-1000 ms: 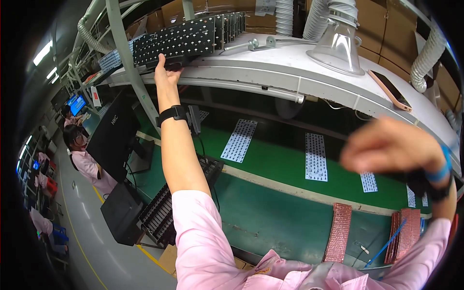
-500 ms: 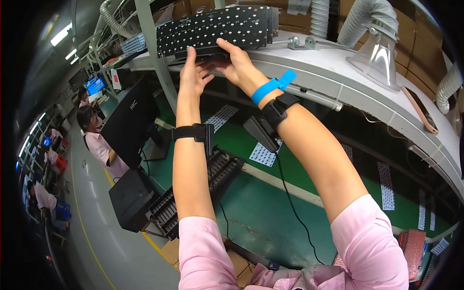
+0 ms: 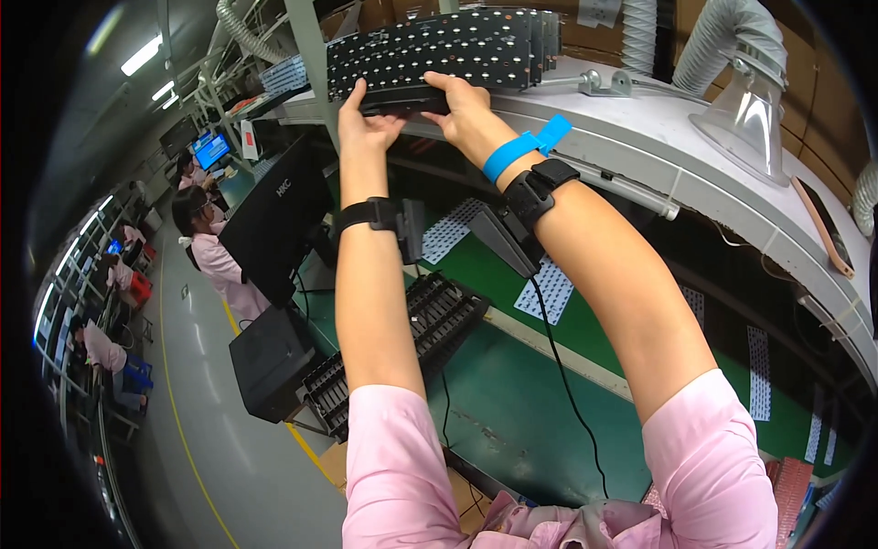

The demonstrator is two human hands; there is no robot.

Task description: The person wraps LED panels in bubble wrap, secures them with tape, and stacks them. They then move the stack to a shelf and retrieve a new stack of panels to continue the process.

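Several black circuit boards with rows of small light spots, the front black circuit board (image 3: 434, 59) among them, stand on edge on the raised white shelf. My left hand (image 3: 368, 128) grips the lower left part of a black board at their near side, thumb up on its face and fingers underneath. At the lower middle, my right hand (image 3: 462, 105) has its thumb pressed on the board's edge, with fingers curled below it. The fingertips of both hands are partly hidden. Around the right wrist are a blue strap (image 3: 517, 157) and a black band; the left wrist wears a black band (image 3: 370, 215).
A clear funnel hood (image 3: 745, 128) on a ribbed hose and a phone (image 3: 823, 224) are on the shelf at right. Below are a black monitor (image 3: 279, 215), a slotted black rack (image 3: 398, 352) and white-patterned sheets (image 3: 546, 291) on green. Co-workers sit far left.
The view has shifted, so the surroundings appear farther right. The fingers of my left hand, spread under the boards before, have closed at the lower edge. My right hand has stayed at the boards' lower edge.
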